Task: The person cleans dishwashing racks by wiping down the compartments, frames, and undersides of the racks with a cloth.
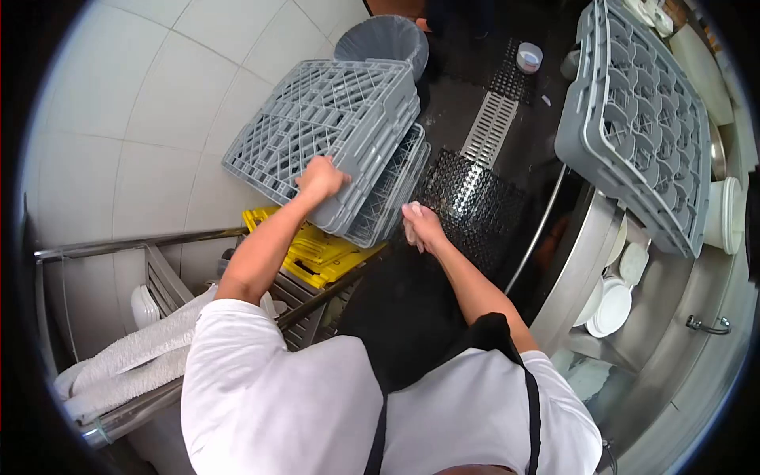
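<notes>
My left hand [322, 180] is closed over the near edge of a grey plastic dish rack [324, 119], which is tilted with its lattice side up. Beneath it another grey rack [396, 190] sticks out on the right. My right hand [423, 226] is a little to the right of that lower rack, apart from it, with its fingers curled together. Something pale shows at those fingers, too unclear to name. Yellow plastic wet-floor signs [317, 253] lie just under the racks' near corner.
A large grey compartment rack [649, 127] leans over the steel sink counter [574, 277] at right. White dishes [609, 305] sit in the sink. Behind the racks stands a lined bin [384, 43]. White towels [134, 360] lie on the metal shelf at left. A black mat [467, 198] and drain grate [491, 127] cover the floor.
</notes>
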Available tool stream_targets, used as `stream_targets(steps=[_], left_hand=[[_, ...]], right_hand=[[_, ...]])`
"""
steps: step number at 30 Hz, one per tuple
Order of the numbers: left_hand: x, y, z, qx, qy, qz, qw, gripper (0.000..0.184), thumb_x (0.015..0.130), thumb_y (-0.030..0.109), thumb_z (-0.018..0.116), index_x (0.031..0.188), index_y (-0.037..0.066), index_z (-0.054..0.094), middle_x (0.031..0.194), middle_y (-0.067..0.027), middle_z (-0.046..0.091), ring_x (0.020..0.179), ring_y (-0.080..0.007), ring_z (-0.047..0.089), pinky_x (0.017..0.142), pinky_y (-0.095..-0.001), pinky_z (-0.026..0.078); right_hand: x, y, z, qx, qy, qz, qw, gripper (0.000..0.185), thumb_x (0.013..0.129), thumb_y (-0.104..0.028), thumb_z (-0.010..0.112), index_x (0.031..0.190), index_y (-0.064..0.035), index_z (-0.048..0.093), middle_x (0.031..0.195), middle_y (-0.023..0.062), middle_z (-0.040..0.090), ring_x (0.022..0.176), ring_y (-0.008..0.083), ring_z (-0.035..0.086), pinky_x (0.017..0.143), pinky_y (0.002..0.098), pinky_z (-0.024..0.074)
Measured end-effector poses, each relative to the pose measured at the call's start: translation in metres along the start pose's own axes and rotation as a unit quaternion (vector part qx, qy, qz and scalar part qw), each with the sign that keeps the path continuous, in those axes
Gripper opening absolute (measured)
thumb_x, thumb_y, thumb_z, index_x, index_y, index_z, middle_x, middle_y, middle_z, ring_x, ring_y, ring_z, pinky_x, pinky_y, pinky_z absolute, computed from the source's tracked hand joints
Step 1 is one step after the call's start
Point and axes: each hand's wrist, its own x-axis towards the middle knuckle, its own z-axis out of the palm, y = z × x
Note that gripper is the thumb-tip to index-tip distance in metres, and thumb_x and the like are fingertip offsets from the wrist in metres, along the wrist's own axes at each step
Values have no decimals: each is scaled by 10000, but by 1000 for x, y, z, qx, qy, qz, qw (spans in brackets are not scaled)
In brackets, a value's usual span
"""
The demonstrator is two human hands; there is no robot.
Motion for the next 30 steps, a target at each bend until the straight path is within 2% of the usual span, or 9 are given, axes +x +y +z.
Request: stream_targets(steps=[2,6,7,9,10,14,23,26,30], left_hand=[[-13,13,-16,7,-6,1,1000,707,699,422,840,1262,48,632,1155,-174,698,1064,-360,670,901,-448,513],[-17,16,0,34,41,-23,998,678,679,422,864,1157,-8,650,1139,-228,686,1077,-366,665,917,-460,503],[-16,11,9,23,49,-17,998,681,661,418,877,1114,-26,630,1135,-223,686,1064,-368,666,924,-467,492],[-3,-10,32,1,29,-26,999,669,707,399,831,1215,16,626,1220,-185,657,1138,-358,629,990,-565,407],[-6,-15,39,-15,64,-35,997,668,705,401,832,1193,-2,617,1260,-167,635,1158,-355,616,1011,-534,402],[-28,-9,30,-30,80,-21,996,559,703,365,839,1109,34,643,1064,-130,645,1008,-329,642,916,-475,444],[-120,13,-51,-209,134,89,965,438,747,233,832,1085,-1,681,1041,-127,662,940,-250,659,845,-404,517],[-131,-3,-95,-526,21,97,845,405,746,220,841,1046,-7,691,1037,-115,714,923,-197,685,825,-342,532],[-138,-8,-90,-651,80,107,748,428,785,212,842,1094,-28,668,984,-106,731,878,-148,668,812,-302,530]], right_hand=[[14,1,27,77,-13,15,997,482,949,-561,568,771,-115,521,502,2,412,369,152,396,365,337,310],[96,19,89,311,-103,166,930,794,845,-837,391,1035,-89,574,533,35,398,395,175,406,389,332,330],[123,32,104,270,-45,172,946,953,822,-876,336,1211,-44,591,728,124,591,634,263,609,525,433,472],[143,25,137,253,164,154,941,1048,823,-869,348,1384,4,491,1243,184,590,1149,336,560,905,513,462],[171,42,153,302,222,103,921,1060,820,-858,398,1462,-14,420,1417,164,511,1280,323,481,1025,498,414],[151,11,157,364,238,82,897,853,907,-722,451,1220,52,628,1164,163,665,1041,302,631,930,417,476],[12,-135,100,347,-5,-90,934,688,989,-590,456,1305,14,545,1269,124,614,1132,255,600,984,422,481],[-30,-206,93,199,-38,-190,961,656,976,-540,534,1306,27,537,1276,118,611,1154,238,581,1005,413,465],[-66,-292,103,22,-94,-245,965,399,868,-200,776,1134,44,605,1038,119,700,900,182,668,839,337,547]])
